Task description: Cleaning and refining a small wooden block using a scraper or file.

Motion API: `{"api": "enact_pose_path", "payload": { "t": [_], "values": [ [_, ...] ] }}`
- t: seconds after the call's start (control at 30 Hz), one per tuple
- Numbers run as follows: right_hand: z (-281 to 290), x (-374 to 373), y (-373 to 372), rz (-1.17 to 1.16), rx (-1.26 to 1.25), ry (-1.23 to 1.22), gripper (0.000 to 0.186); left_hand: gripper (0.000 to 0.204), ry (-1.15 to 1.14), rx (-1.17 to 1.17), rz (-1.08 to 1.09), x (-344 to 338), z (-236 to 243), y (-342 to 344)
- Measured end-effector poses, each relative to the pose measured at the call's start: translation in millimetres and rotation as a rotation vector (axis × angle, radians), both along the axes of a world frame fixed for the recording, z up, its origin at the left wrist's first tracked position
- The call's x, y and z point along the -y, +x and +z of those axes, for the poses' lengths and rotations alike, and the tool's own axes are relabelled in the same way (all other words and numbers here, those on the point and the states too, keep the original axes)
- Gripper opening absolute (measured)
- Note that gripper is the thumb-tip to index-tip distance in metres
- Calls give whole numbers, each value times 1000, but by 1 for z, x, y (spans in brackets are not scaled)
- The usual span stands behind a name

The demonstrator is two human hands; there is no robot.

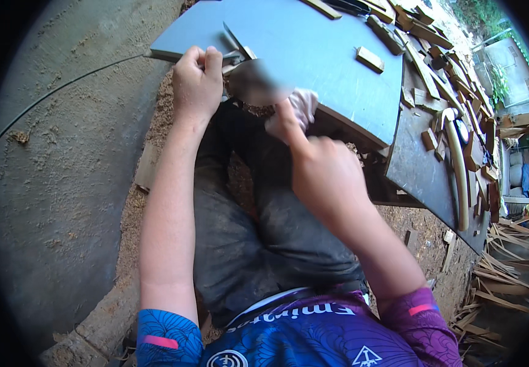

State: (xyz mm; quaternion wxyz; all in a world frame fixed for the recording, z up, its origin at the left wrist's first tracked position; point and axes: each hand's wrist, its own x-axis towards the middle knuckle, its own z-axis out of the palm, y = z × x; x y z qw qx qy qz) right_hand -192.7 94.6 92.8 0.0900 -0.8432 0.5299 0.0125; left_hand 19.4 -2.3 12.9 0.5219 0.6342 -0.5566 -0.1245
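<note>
My left hand (pixel 198 82) is closed at the near left edge of the blue-grey tabletop (pixel 313 55), thumb uppermost. From its fist pokes a small metal piece (pixel 232 59), most of which the fingers hide. A thin dark blade-like strip (pixel 235 40) lies slantwise just beyond it. Between my hands is a dark brown rounded thing (pixel 249 84), too blurred to name. My right hand (pixel 328 168) reaches toward it with one finger stretched forward, pressed over a crumpled pale cloth (pixel 304 107); the other fingers are curled under and mostly hidden.
A small wood block (pixel 370 59) lies on the tabletop. Many wood offcuts (pixel 426 76) are heaped at the right, beside a curved wooden handle (pixel 458 171) on a dark board (pixel 420 174). A cable (pixel 62 88) runs along the left wall. Sawdust covers the ground.
</note>
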Motion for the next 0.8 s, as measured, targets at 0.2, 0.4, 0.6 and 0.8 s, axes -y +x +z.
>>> {"api": "enact_pose_path", "payload": {
  "t": [0.2,0.4,0.6,0.8],
  "values": [
    [2,7,-20,-13,54,-66,70,54,-48,-47,-2,2,10,-13],
    [-5,39,13,11,147,-191,58,54,-25,-29,14,6,11,-15],
    [23,70,-14,176,81,-32,62,56,36,-18,23,3,10,-9],
    [18,93,-27,192,64,47,65,54,-4,8,3,7,9,-11]
  ]
}}
